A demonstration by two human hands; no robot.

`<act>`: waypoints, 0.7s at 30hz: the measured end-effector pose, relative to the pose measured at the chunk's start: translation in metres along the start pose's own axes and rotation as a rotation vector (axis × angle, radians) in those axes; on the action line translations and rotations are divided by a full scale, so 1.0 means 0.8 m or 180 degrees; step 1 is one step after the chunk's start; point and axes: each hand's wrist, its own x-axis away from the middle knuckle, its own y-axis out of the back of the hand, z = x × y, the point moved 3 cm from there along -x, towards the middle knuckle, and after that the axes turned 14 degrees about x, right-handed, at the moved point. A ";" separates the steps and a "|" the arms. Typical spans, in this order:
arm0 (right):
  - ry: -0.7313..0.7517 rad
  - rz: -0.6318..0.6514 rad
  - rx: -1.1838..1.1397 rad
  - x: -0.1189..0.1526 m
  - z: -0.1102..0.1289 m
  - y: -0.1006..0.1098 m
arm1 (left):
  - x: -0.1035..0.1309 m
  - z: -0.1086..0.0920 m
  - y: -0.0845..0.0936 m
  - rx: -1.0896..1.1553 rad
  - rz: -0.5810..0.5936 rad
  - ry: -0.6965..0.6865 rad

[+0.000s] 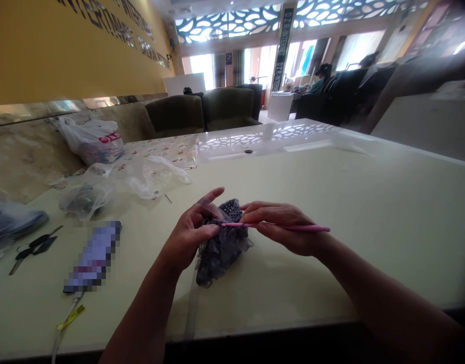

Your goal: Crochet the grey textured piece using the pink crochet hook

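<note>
A grey crocheted piece with ruffled ribbon (pixel 224 250) hangs between my two hands over the pale table. My left hand (pixel 194 230) pinches its left edge, index finger raised, with a sheer grey ribbon (pixel 192 308) running over the fingers and down to the table's front edge. My right hand (pixel 283 222) is closed around a pink crochet hook (pixel 310 228), and its fingertips touch the piece's right side. The hook points left, its tip at the top of the ruffles, close to my left thumb.
On the left lie a blurred-out phone-like object (pixel 93 258) with a white cable (pixel 71 313), scissors (pixel 35 247) and clear bags (pixel 86 194). A white shopping bag (pixel 93 139) stands farther back. Armchairs (pixel 228 108) and a seated person (pixel 321 81) are beyond the table (pixel 387 217).
</note>
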 end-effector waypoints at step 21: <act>0.0492 -0.0716 0.2666 0.002 0.005 -0.047 | 0.003 0.015 -0.022 -0.1224 -0.0825 -0.0474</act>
